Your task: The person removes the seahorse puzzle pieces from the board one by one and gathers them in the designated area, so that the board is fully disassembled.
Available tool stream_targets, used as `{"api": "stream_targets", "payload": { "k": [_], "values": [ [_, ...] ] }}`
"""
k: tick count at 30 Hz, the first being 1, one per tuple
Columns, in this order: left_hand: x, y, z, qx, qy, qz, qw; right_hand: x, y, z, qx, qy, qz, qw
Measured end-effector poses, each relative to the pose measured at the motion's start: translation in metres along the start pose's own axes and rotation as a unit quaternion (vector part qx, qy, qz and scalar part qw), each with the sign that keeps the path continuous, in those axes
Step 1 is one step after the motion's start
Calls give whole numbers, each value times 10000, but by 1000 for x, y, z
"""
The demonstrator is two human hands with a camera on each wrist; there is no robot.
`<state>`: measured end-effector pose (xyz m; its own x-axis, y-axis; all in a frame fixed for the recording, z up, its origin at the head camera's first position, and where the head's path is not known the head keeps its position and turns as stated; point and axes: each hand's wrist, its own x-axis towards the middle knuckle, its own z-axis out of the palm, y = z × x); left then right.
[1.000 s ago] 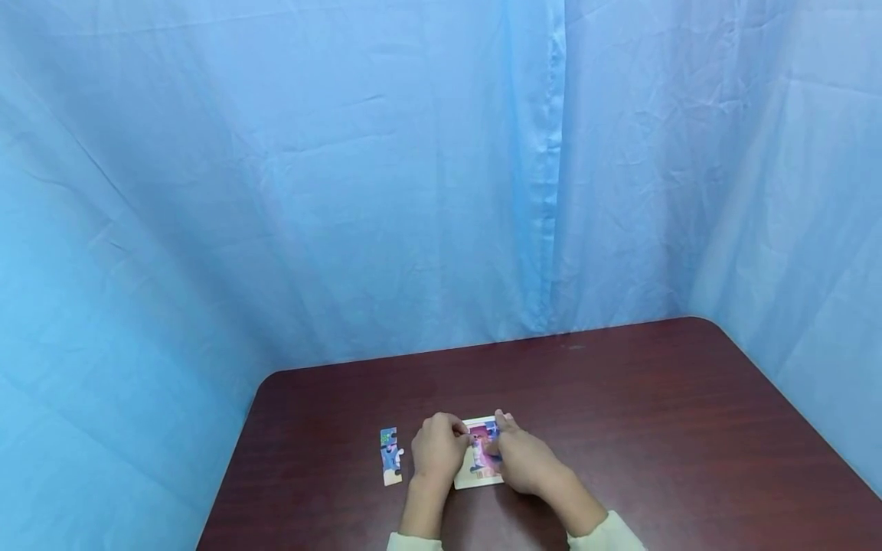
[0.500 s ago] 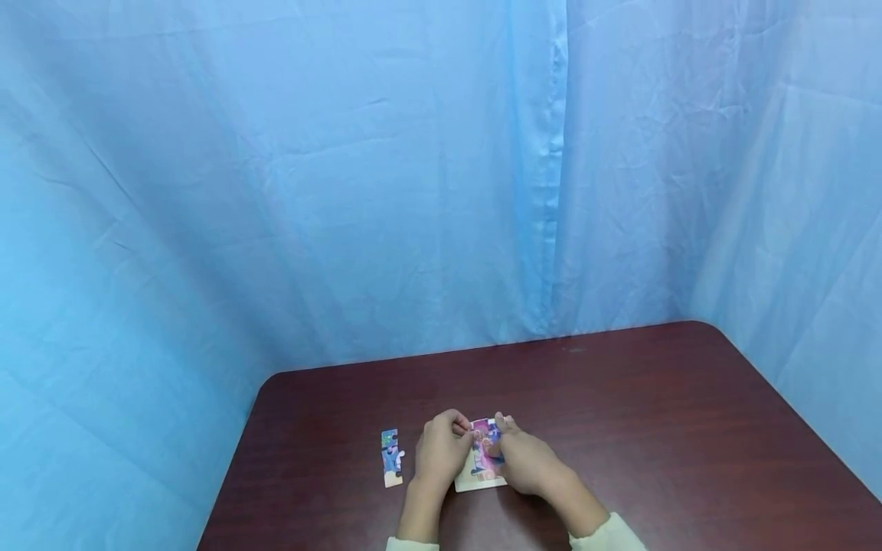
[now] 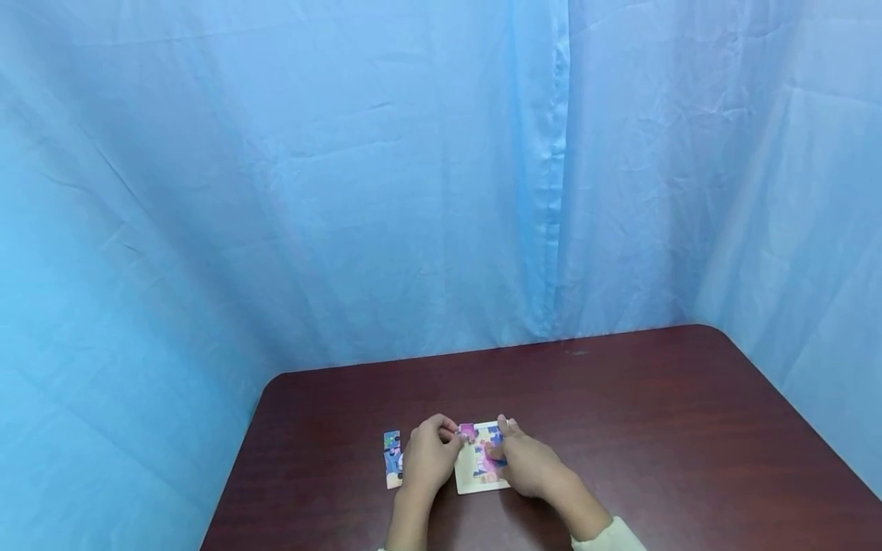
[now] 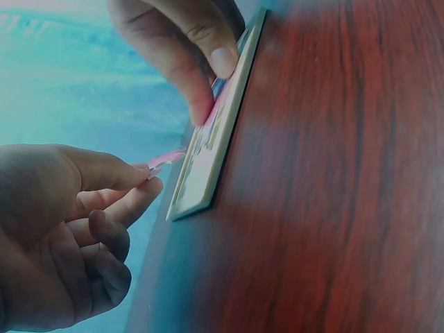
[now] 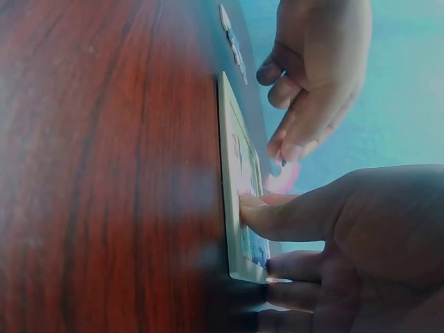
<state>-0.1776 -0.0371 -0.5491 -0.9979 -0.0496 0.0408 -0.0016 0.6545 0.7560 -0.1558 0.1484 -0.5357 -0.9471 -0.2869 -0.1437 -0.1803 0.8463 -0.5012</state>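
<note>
My left hand [image 3: 429, 458] pinches a pink jigsaw puzzle piece [image 3: 467, 431] between thumb and fingertips, over the upper left of a cream puzzle tray [image 3: 465, 471]. In the left wrist view the pink piece [image 4: 165, 159] is tilted and raised beside the tray's edge. Joined blue and pink pieces [image 3: 485, 467] lie in the tray's right part; its left strip is bare. My right hand [image 3: 530, 463] rests on the right side of the tray. In the right wrist view its thumb [image 5: 260, 211] presses on the pieces, with other fingers along the tray's edge.
Left of my left hand, a joined strip of blue puzzle pieces [image 3: 392, 459] lies on the dark red-brown table [image 3: 620, 413], partly hidden by that hand. Blue curtains [image 3: 413, 191] hang around the table's back and sides.
My left hand has drawn the pink piece leftward from the joined pieces, baring the tray's upper middle. The right hand stays in place on the tray.
</note>
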Motion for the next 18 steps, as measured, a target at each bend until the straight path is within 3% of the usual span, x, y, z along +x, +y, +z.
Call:
{"api": "stream_targets", "payload": {
  "k": [18],
  "values": [
    [5, -23, -32, 126, 574, -366, 9976, 0, 1, 1, 98, -40, 94, 9999]
  ]
}}
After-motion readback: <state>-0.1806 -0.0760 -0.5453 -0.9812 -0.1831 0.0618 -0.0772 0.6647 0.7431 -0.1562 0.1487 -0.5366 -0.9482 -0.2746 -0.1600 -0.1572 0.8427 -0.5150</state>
